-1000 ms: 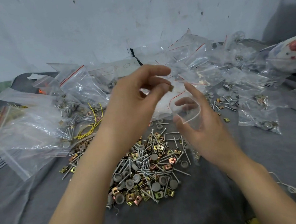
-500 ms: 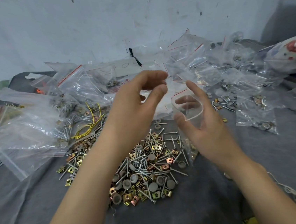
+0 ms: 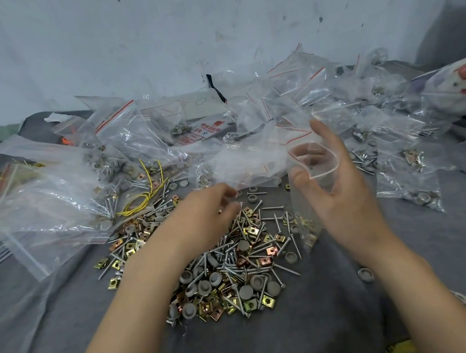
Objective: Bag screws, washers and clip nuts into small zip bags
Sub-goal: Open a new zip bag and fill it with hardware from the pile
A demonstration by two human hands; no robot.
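Note:
A loose heap of screws, grey washers and brass clip nuts (image 3: 229,265) lies on the grey cloth in front of me. My right hand (image 3: 340,193) holds a small clear zip bag (image 3: 312,173) with its mouth spread open; the bag hangs down over the heap's right side. My left hand (image 3: 204,219) is down on the heap's far edge, fingers curled with the tips at the parts; whether it pinches one I cannot tell.
Many clear zip bags (image 3: 250,134), some with parts in them, are piled along the back by the white wall. A large bag with screws (image 3: 50,201) and yellow wire (image 3: 142,200) lie at the left. A stray washer (image 3: 365,273) sits under my right forearm.
My left hand has dropped from beside the bag's mouth down to the heap. My right hand keeps the open bag at about the same place.

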